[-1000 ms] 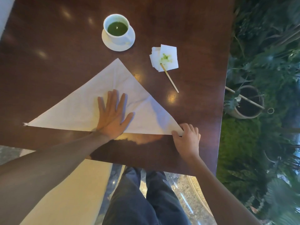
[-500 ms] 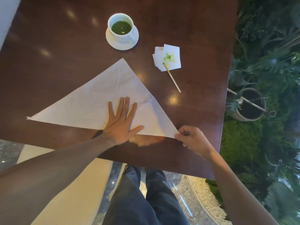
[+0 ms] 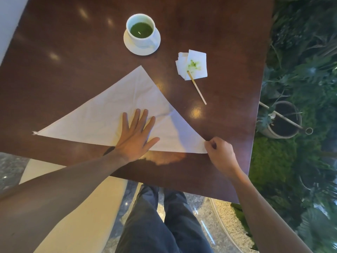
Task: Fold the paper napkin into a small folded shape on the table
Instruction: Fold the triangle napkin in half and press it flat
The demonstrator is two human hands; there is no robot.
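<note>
A flat left hand [image 3: 135,138] pinned the triangular napkin [image 3: 102,121] while the right hand [image 3: 219,152] pinched its corner, apparently readying another fold.

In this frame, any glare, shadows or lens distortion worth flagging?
Head view: ceiling lights glare as bright spots on the dark table; the left hand casts a soft shadow on the napkin; wide-angle bending curves the table edges; plants look soft.

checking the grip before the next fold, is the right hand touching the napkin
Touching. The head view shows the right hand pinching the napkin at its right corner, fingers curled on the tip, while the left hand presses flat on it.
</note>
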